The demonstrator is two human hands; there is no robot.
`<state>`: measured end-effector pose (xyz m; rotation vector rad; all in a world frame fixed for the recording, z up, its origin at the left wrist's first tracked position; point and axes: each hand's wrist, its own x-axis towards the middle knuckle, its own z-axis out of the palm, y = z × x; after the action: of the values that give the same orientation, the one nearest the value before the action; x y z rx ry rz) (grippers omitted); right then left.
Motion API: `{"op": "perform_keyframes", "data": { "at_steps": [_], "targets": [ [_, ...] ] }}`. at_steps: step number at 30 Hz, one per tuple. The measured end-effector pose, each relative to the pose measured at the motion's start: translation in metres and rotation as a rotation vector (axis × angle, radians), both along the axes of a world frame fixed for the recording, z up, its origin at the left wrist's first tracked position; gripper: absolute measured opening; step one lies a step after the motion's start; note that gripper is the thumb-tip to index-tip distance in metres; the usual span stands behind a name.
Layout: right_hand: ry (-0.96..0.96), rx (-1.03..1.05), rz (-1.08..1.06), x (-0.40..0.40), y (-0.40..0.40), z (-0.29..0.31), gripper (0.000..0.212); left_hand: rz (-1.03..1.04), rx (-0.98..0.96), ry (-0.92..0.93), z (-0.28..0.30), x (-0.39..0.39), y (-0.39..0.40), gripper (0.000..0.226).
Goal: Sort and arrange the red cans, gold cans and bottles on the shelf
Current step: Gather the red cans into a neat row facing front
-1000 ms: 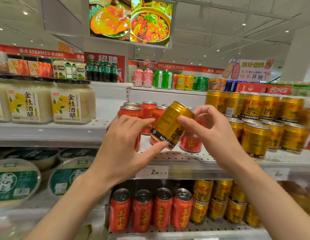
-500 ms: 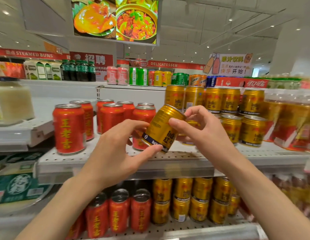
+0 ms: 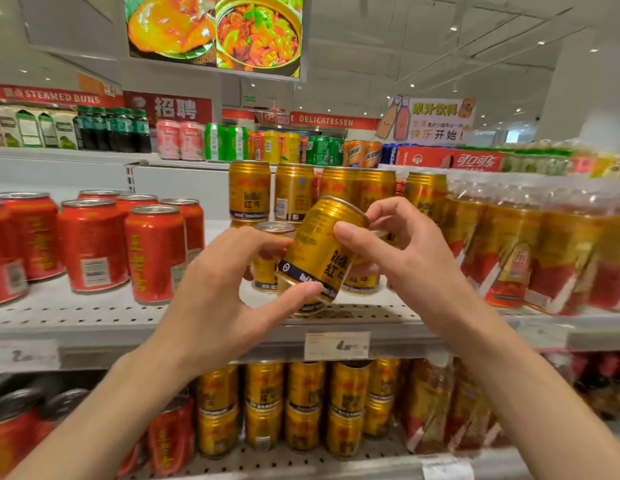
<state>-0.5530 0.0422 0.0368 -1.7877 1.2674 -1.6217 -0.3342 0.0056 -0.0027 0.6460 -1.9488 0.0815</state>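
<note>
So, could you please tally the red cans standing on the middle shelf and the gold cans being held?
Red metal cans on the middle shelf: 7
Gold metal can, held: 1
Total: 8

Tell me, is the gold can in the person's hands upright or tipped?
Tipped. The gold can leans with its top toward the upper right, held off the shelf between the left hand and right hand.
</note>
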Motion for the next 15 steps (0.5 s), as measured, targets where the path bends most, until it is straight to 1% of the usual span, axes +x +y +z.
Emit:
{"op": "perform_keyframes", "data": {
  "at_steps": [5, 8, 11, 15],
  "targets": [
    [0.058, -0.018, -0.068, -0.026, 0.007, 0.002, 0.040, 0.054, -0.027, -0.103, 0.003, -0.018, -0.009, 0.054],
    [0.165, -0.017, -0.143, -0.041, 0.012, 0.005, 0.038, 0.115, -0.015, -0.144, 0.005, -0.016, -0.023, 0.061],
    [0.276, -0.001, -0.204, -0.050, 0.012, 0.000, 0.037, 0.148, 0.068, -0.201, 0.000, -0.013, -0.040, 0.068],
    [0.394, -0.002, -0.226, -0.041, 0.001, -0.022, 0.039, 0.153, 0.067, -0.220, -0.007, -0.011, -0.049, 0.064]
  ]
}}
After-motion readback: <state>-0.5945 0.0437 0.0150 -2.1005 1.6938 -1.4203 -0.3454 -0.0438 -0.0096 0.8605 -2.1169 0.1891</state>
